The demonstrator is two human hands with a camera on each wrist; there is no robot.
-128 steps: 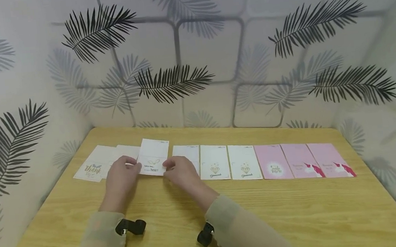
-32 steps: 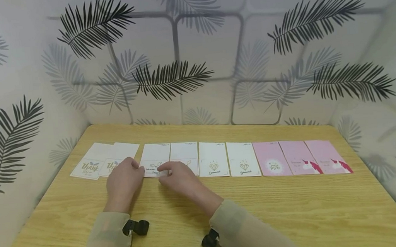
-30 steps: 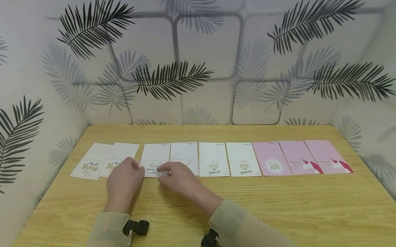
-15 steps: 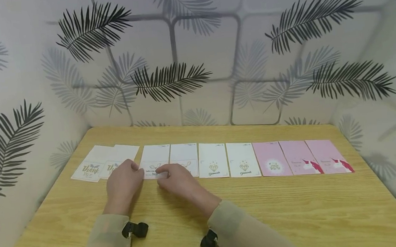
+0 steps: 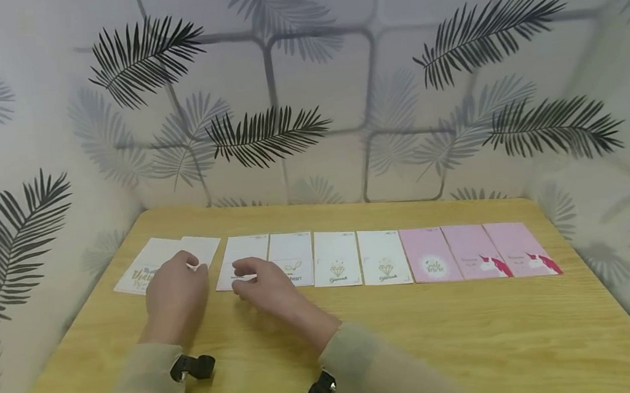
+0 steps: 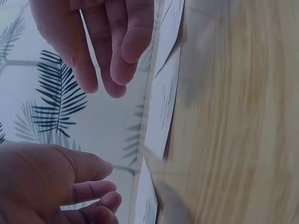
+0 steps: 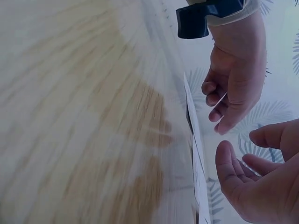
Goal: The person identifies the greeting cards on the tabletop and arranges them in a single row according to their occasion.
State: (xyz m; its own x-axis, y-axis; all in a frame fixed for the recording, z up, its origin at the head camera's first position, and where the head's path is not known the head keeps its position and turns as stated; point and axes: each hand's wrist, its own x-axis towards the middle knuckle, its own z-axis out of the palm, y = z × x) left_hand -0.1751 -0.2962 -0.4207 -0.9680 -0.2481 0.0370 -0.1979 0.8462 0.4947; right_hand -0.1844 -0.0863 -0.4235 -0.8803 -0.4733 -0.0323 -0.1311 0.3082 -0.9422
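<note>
Both hands hover near the left part of a row of cards in the head view. My left hand (image 5: 175, 291) is over the second "Thank you" card (image 5: 199, 249), with another "Thank you" card (image 5: 145, 262) partly under it. My right hand (image 5: 269, 289) is in front of a white heart card (image 5: 247, 248), hiding much of its lower print. Beside that lies a matching heart card (image 5: 291, 248). Fingers of the left hand (image 6: 42, 182) and right hand (image 6: 98, 37) are loosely bent and hold nothing in the left wrist view.
Further right lie two white diamond cards (image 5: 336, 256), a pink "Smile More" card (image 5: 433, 255) and two pink unicorn cards (image 5: 477, 251). All rest on the wooden table (image 5: 442, 334), with a leaf-patterned wall (image 5: 334, 164) behind it.
The heart card, earlier slanted between both hands, now lies flat beside its match. Both hands have let go; the left has moved left over the "Thank you" card, the right slightly left.
</note>
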